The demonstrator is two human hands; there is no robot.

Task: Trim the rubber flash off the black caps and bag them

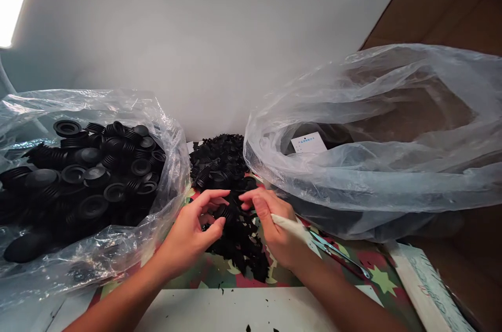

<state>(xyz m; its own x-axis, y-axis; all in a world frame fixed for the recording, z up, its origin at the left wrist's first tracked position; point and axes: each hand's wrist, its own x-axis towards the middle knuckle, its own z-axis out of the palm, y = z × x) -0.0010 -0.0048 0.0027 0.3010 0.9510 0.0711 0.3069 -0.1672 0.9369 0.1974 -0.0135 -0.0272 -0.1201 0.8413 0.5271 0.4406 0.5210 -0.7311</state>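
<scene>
My left hand (196, 227) curves its thumb and fingers around a black ribbed rubber part (223, 212), above a heap of black scraps. Close by, my right hand (274, 222) has its fingers curled in with thumb and forefinger near each other. A whitish strip (289, 224) lies along the side of its thumb; whether it is gripped or wrapped on is unclear. Whatever sits between the right fingertips is too small to make out. Just behind that hand is a metal scissors-like tool (341, 254), partly hidden. Beneath both hands lie black rubber scraps (245, 251).
At left, a clear plastic bag (172, 138) holds many round ribbed black parts (94, 206). A larger plastic bag (376, 191) at right stands open, with a printed card (309, 142) inside. More black trimmings (223, 151) pile against the white wall (212, 49). Cardboard (443, 13) rises at right.
</scene>
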